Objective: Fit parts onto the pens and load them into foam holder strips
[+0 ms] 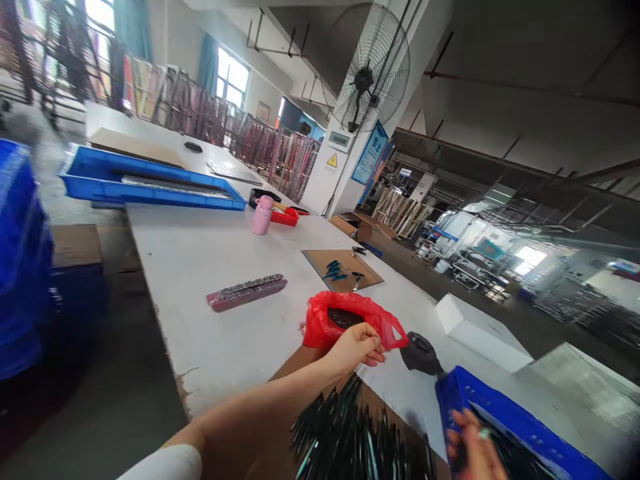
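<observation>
My left hand [357, 345] is closed in a pinch just in front of a red plastic bag [320, 313]. Whatever its fingertips hold, if anything, is too small to make out. Dark, thin strip-like pieces [345, 427] lie in a thick bundle below it on brown cardboard [293, 363]. Inside the open bag sits a dark mass [345, 318]. At the lower right, my right hand [475, 447] is smeared by motion beside a blue crate [457, 383] holding more dark strips. Its fingers are too blurred to read.
A black round object [420, 353] sits right of the bag, with a white box [483, 332] beyond. Farther back are a brown board [367, 270] with small pieces, a wrapped bundle [247, 293], a pink bottle [263, 217] and a long blue tray [150, 193].
</observation>
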The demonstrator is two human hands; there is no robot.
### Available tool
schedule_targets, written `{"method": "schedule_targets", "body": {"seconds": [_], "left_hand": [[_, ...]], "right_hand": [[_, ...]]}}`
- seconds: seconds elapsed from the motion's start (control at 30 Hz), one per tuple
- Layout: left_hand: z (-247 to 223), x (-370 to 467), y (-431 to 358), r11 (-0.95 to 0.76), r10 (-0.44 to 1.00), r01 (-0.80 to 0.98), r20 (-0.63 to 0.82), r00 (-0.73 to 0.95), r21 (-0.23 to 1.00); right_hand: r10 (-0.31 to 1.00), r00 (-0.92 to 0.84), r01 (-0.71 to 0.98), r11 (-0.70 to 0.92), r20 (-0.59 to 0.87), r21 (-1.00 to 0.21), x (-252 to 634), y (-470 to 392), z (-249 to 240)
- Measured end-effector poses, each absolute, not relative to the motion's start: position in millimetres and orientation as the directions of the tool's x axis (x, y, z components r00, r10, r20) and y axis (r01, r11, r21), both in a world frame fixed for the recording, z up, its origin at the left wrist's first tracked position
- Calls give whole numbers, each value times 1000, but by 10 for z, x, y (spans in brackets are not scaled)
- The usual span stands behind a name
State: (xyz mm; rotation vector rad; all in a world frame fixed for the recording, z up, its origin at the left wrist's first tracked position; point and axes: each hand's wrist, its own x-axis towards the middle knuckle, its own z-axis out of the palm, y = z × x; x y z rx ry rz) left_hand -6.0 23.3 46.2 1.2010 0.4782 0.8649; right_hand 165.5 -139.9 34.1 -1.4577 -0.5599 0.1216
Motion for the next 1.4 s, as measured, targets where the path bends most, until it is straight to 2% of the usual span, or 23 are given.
{"method": "schedule_targets", "body": {"seconds": [0.07, 0.13, 0.3, 0.4, 0.57, 0.7, 0.87, 1.03, 1.4], "left_hand": [[504, -18, 37, 171, 749, -408, 150, 645, 897], [547, -7, -91, 164, 710, -414, 184, 680, 895], [619, -33, -263, 76, 665, -334, 202, 719, 940], [598, -10, -336, 43, 651, -272, 180, 738, 961], [504, 41, -437, 72, 635, -238, 140, 760, 969], [469, 25, -465, 21, 643, -239, 171, 747, 971], [439, -20, -438, -40, 639, -228, 200, 742, 973], [404, -44, -424, -48, 644, -228, 205, 737, 972], [420, -56, -430, -57, 640, -216, 202, 741, 975]], "right_hand": [[468, 871, 103, 128, 151, -987, 1345, -1312, 71], [470, 875, 41, 164, 115, -986, 1084, -1245, -169], [594, 793, 14, 200, 133, -980, 941, -1270, -404], [614, 779, -2, 200, 124, -980, 1013, -1339, -432], [605, 780, 98, 134, 160, -986, 1033, -1402, -494], [603, 773, 211, 47, 196, -976, 1029, -1429, -492], [591, 797, 198, -57, 127, -978, 1034, -1444, -482], [640, 757, 209, -43, 134, -977, 1026, -1439, -517], [629, 766, 217, -57, 134, -974, 996, -1448, -482]]}}
